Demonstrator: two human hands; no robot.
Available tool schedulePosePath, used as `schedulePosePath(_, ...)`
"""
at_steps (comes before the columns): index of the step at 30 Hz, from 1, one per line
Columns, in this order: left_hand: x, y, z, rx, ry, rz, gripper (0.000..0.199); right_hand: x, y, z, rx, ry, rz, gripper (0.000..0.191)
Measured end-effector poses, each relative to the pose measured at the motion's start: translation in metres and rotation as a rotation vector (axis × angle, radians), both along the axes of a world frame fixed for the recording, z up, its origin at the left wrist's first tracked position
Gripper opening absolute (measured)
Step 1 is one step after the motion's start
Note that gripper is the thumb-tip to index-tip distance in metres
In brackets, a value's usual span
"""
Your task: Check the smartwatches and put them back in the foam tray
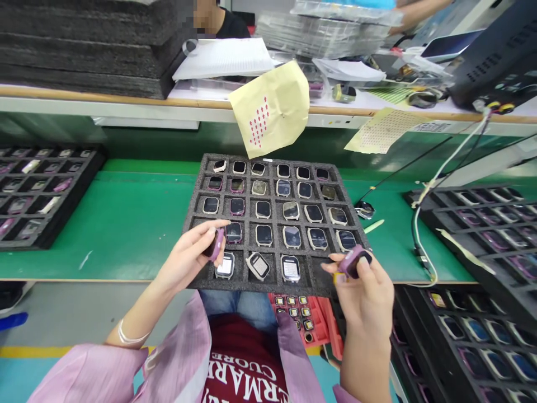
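My left hand (197,249) pinches a purple smartwatch case (216,245) above the left front part of a black foam tray (310,275). In my right hand (364,285) is another purple smartwatch case (353,261), held over the tray's front right corner. Neither case has a strap. The tray's compartments hold several strapless watches with white, silver or purple frames. Three watches in the front row, among them a tilted white one (258,265), have lit or pale screens.
More foam trays of watches stand at the left (46,196) and right (482,224). A yellow sticker sheet (272,109) hangs from the shelf edge. A white cable (419,218) runs down on the right. Below sits a red tray (316,319). Another person is behind the shelf.
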State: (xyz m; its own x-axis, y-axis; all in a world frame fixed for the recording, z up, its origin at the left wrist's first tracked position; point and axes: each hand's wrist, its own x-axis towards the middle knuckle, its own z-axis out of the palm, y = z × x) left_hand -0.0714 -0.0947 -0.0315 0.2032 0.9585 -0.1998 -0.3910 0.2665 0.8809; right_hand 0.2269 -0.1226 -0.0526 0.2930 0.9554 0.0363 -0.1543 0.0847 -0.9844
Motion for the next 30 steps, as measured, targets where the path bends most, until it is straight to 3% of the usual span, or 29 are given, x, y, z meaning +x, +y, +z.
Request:
schedulePosePath(4,0.012,-0.005,0.0,-0.029,0.012,-0.035,0.039,-0.012,0.008,0.01,-0.152,0.138,0.135,0.031)
schedulePosePath(8,0.016,-0.008,-0.006,0.03,0.185,-0.062,0.039,-0.023,0.006,0.018,-0.175,0.241,0.298,0.045)
schedulePosePath(11,0.018,-0.009,-0.009,0.077,0.279,-0.073,0.035,-0.026,0.004,0.016,-0.18,0.227,0.344,0.052)
schedulePosePath(18,0.025,-0.012,-0.005,0.138,0.462,-0.141,0.031,-0.03,0.003,0.002,-0.069,0.229,0.413,0.032)
schedulePosePath(25,0.037,-0.021,-0.006,0.312,0.657,-0.079,0.046,-0.036,0.004,0.005,-0.073,0.317,0.532,0.039)
schedulePosePath(30,0.038,-0.021,-0.008,0.345,0.662,-0.081,0.04,-0.038,0.003,0.003,-0.074,0.339,0.516,0.036)
